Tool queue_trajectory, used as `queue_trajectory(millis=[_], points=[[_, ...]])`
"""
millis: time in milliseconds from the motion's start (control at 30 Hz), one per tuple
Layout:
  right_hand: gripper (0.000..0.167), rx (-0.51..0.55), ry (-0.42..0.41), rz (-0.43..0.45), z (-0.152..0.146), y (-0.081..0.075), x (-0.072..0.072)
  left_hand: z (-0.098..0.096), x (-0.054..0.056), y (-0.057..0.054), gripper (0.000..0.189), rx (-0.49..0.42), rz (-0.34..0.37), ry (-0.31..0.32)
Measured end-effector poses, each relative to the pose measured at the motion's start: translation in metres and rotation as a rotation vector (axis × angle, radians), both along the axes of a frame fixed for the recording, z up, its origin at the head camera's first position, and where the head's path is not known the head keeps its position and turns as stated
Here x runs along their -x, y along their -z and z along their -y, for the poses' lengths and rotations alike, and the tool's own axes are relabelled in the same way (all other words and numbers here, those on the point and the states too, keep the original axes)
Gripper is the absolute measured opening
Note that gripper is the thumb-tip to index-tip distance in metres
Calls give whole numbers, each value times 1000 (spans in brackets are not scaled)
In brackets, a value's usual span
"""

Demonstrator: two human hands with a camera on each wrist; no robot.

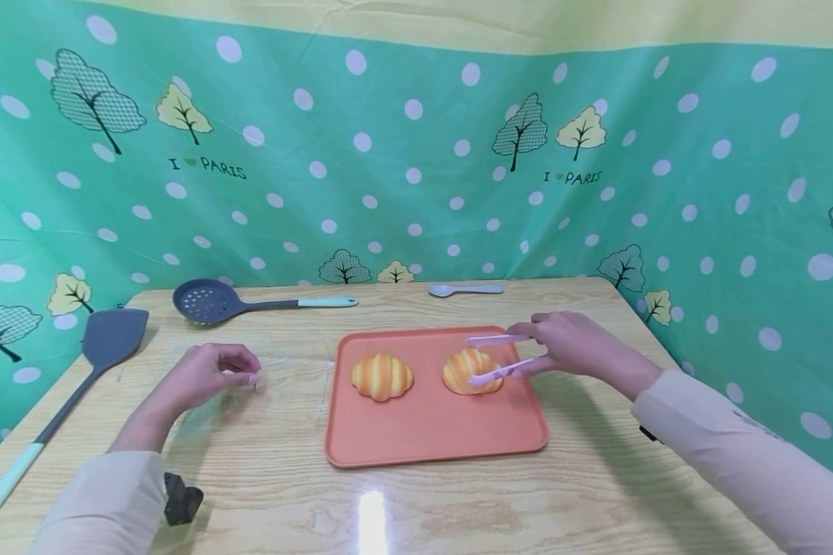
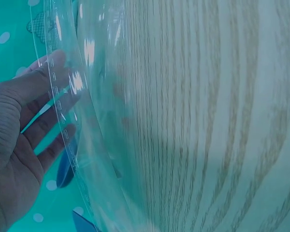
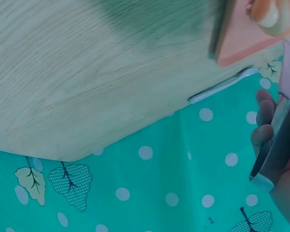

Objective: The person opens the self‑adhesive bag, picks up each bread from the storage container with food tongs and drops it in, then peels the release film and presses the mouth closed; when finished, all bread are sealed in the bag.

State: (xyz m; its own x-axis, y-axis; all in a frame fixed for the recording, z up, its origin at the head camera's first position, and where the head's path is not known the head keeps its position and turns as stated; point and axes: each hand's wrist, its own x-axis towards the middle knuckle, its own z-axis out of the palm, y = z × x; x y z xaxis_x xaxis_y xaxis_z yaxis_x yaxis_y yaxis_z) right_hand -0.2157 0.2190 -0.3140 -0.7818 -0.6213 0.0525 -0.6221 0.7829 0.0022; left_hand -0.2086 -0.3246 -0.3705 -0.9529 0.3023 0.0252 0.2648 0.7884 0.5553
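Note:
My right hand point(image 1: 562, 345) grips a pair of light purple tongs point(image 1: 494, 373). The tongs' arms are spread, one beyond the right croissant point(image 1: 467, 368) and the other over its near side. A second croissant point(image 1: 382, 376) lies to the left on the same pink tray point(image 1: 430, 439). Left of the tray, my left hand point(image 1: 211, 374) pinches the edge of a clear plastic bag point(image 2: 94, 106) between thumb and fingers. The bag's outline is hard to see in the head view. In the right wrist view, only part of my right hand point(image 3: 285, 159) shows, at the right edge.
A dark skimmer point(image 1: 211, 301) with a mint handle lies at the back left. Along the left side is a dark spatula point(image 1: 114, 335). A small pale purple spoon point(image 1: 465, 290) rests near the back edge, before a green dotted cloth point(image 1: 416, 154).

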Motion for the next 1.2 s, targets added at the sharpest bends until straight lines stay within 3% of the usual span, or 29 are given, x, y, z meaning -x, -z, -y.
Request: queue_trajectory(millis=[433,800,1200], points=[[67,-15,35,62,-3,3,5,0,0,0,13,0,-8,-2],[64,25,26,165,-1,1,9,-2,-1,-1,12,-4,-9,-3],[58,-13,41,151,7,0,8,-4,-1,-1,11,-3,-8,-2]])
